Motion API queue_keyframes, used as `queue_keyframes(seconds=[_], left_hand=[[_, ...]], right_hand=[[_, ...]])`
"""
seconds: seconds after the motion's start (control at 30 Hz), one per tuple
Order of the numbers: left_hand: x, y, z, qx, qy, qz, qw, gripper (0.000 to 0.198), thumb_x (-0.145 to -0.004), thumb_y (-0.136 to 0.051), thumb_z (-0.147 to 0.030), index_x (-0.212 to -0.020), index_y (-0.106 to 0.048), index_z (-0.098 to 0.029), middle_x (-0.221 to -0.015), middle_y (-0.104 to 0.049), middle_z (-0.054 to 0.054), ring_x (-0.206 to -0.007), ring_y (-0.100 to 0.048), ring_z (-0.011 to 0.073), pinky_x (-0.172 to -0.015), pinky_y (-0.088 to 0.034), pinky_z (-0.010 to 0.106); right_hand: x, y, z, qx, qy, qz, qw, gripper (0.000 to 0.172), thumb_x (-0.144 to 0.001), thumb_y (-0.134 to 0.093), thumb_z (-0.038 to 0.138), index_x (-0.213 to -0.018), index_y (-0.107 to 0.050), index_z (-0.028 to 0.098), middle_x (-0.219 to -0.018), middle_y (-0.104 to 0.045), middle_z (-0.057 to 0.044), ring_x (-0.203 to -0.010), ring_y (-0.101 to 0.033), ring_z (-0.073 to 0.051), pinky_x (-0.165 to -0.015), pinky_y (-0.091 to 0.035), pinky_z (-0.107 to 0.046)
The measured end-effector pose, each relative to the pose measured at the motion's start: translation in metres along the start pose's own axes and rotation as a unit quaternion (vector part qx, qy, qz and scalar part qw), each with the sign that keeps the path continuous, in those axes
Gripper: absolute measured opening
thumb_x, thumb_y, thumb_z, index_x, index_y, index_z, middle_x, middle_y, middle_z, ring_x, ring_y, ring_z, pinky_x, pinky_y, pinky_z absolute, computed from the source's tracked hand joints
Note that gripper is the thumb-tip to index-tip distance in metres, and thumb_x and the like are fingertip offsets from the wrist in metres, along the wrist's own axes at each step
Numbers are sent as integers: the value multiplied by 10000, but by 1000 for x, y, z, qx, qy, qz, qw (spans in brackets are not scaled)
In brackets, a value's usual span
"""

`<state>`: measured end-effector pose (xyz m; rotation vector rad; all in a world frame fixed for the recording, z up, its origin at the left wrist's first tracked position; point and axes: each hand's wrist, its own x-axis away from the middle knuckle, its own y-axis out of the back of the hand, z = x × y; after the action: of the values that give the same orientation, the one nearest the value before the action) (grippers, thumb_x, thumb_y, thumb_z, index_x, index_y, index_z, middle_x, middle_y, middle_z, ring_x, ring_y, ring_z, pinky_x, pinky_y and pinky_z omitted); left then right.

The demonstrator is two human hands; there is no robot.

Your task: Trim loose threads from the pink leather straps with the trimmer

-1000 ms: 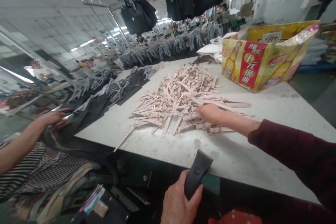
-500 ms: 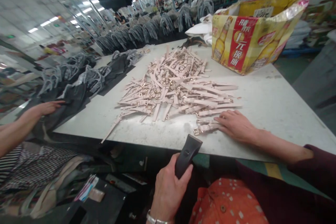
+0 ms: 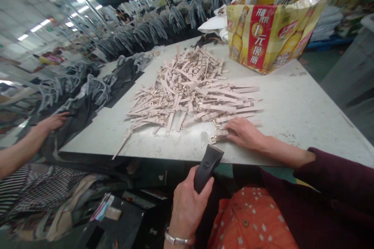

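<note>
A strap [image 3: 221, 135] singled out from the pile [image 3: 189, 89] is now grasped nearer its buckle [image 3: 213, 139] by the right hand [image 3: 245, 133], while a dark tool [image 3: 208, 167] is gripped by the left hand [image 3: 189, 202].

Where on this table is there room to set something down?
Bare tabletop shows right of the strap pile, between the yellow box and the right hand; a narrower strip lies between the pile and the near edge. The pile crowds the middle; dark fabric crowds the left.
</note>
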<state>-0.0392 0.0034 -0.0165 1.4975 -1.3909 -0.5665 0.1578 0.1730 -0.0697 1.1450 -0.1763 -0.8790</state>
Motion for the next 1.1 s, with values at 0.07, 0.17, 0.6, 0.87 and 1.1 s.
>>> queue_keyframes(seconds=[0.07,0.17,0.6,0.87,1.1], left_hand=[[2,1,0,4,2,-2,1000,321,-818,-457,-434,-1051,-553,-236,-750,-641,12,-693,-613,151,-608,-378,204],[4,4,1,8,2,-4,1000,332,-814,-462,-442,-1055,-552,-232,-758,-643,10,-686,-609,145,-604,-380,202],[2,1,-17,-44,-29,42,998,321,-816,-456,-438,-1053,-548,-242,-788,-651,11,-696,-612,139,-597,-370,199],[-15,5,-42,-177,-66,65,980,328,-820,-407,-498,-952,-553,-236,-705,-641,21,-667,-617,176,-573,-341,227],[-31,1,-47,-194,-64,68,977,353,-812,-395,-524,-932,-546,-228,-719,-644,29,-674,-613,180,-581,-362,232]], right_hand=[[1,5,8,-43,0,-23,999,191,-783,-559,229,-961,-560,159,-886,-568,-71,-826,-503,-189,-744,-375,-299],[10,9,18,-94,-13,-34,995,201,-781,-542,205,-979,-540,165,-882,-554,-57,-755,-504,-156,-673,-389,-255],[57,-7,2,-102,5,-5,995,170,-772,-560,225,-920,-637,190,-887,-573,-74,-854,-512,-189,-739,-423,-303],[55,-11,-1,-108,-21,-3,994,178,-703,-582,177,-875,-625,178,-795,-557,-52,-800,-499,-184,-722,-398,-294],[53,-8,0,-121,-39,-1,992,175,-676,-564,175,-847,-594,158,-783,-542,-52,-779,-481,-178,-687,-386,-272]])
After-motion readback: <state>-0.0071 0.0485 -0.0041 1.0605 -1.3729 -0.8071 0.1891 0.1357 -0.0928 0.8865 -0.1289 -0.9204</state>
